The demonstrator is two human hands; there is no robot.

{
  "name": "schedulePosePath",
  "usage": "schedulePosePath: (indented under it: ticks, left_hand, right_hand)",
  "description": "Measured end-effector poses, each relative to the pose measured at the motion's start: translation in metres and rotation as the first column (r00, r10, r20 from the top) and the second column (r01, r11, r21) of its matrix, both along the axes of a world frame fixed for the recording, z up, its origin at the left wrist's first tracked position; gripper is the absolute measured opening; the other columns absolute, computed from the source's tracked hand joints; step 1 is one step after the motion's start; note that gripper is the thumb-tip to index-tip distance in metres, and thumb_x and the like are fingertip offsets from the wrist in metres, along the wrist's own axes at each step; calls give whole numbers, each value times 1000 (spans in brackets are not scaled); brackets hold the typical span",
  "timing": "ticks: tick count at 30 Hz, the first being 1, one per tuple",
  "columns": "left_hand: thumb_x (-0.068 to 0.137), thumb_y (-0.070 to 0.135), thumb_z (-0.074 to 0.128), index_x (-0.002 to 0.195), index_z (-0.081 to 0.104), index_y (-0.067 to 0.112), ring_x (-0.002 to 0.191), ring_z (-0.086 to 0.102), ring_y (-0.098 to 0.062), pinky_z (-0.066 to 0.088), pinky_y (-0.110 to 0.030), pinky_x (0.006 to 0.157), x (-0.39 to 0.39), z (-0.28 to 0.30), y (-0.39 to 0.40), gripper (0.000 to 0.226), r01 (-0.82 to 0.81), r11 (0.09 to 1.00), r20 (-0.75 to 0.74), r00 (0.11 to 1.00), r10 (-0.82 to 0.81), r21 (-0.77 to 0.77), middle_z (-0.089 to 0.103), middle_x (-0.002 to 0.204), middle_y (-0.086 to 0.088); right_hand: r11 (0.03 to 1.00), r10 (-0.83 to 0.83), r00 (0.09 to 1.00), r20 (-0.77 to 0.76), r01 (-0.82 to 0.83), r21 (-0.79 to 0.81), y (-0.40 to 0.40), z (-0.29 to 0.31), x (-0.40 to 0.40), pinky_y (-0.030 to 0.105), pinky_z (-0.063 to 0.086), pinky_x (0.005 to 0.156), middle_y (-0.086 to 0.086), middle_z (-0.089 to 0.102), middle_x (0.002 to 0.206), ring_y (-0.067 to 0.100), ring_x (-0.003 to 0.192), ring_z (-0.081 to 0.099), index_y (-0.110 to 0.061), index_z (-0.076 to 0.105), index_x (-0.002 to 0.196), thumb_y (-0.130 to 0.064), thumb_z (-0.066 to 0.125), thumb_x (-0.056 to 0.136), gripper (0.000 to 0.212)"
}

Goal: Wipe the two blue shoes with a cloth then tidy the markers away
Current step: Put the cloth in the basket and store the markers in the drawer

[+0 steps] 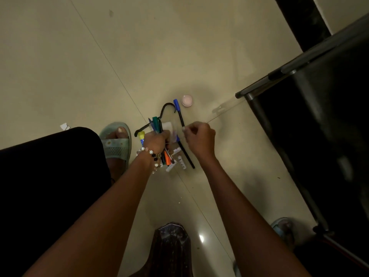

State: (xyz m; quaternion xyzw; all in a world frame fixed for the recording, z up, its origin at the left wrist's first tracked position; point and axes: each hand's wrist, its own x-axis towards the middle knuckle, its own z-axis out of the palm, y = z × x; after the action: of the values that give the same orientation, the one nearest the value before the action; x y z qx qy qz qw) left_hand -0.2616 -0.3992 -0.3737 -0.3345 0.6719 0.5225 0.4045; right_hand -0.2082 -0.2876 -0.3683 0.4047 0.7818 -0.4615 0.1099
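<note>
**Q:** What occupies the left of the view?

**A:** A dark-clothed knee point(50, 166), and just right of it a foot in a pale green perforated slipper point(117, 144) on the cream tiled floor point(60, 66). A small white paper scrap point(64, 126) lies on the tile above the knee.

**Q:** And the left hand?

**A:** The left hand point(156, 140), wearing a beaded bracelet point(150, 154) at the wrist, has its fingers curled tightly round a bundle of markers point(159, 128). Green and blue caps project above the fist; orange and black barrels project below it. A yellow-capped marker point(141, 136) sits just beside the knuckles; whether it is within the grip cannot be told. A black plastic hanger point(168, 105) lies on the floor beneath the bundle, its hook pointing away from the person.

**Q:** Which markers remain on the floor?

**A:** A blue-capped black marker point(179, 113) lies between the two hands, near a small pink round pot point(187, 100). A few white-barrelled markers point(180, 161) lie below the left hand.

**Q:** The right hand?

**A:** The right hand point(199, 138) hangs over the lower end of the blue-capped marker, its fingers curled inward, fingertips point(184, 129) drawn together. Whether they pinch anything cannot be told.

**Q:** The right side?

**A:** A dark metal-framed piece of furniture point(319, 116), with a second slippered foot point(283, 228) near its base. A dark patterned cloth point(171, 246) lies at the bottom centre.
</note>
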Motion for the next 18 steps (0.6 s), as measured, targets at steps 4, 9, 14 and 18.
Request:
schedulePosePath:
  ticks: [4, 9, 14, 18]
  left_hand:
    - [90, 6, 55, 72, 46, 12, 35, 35, -13, 32, -21, 42, -8, -3, -19, 21, -43, 998, 84, 996, 39, 43, 40, 54, -3]
    - [89, 12, 64, 71, 49, 11, 30, 32, -10, 30, -16, 36, -3, -9, -27, 24, -36, 999, 33, 999, 35, 25, 39, 49, -2]
    - [87, 22, 69, 78, 58, 11, 34, 37, -8, 30, -17, 33, 6, -6, -17, 18, 0, 1000, -40, 999, 1, 11, 54, 62, -3]
    - [82, 35, 72, 84, 64, 8, 38, 41, -10, 32, -17, 34, 12, 2, -7, 28, -12, 993, -2, 1000, 12, 116, 53, 60, -5]
  right_hand:
    - [874, 295, 924, 244, -364, 322, -4, -45, -24, 35, 44, 80, 10, 62, 105, 28, 105, 53, -7, 61, 100, -25, 58, 91, 20]
    - [804, 382, 864, 328, -486, 343, -2, -65, -29, 33, 43, 79, 12, 60, 109, 28, 109, 49, -5, 60, 102, -17, 54, 92, 16]
    - [989, 145, 981, 133, -143, -23, 11, -30, -24, 27, 42, 59, 3, 53, 57, 17, 59, 54, -9, 52, 58, -17, 65, 79, 26]
    - [939, 131, 988, 79, -98, -329, 2, 20, 11, 16, 38, 51, -4, 58, 61, 0, 50, 49, -8, 63, 71, -21, 68, 83, 18]
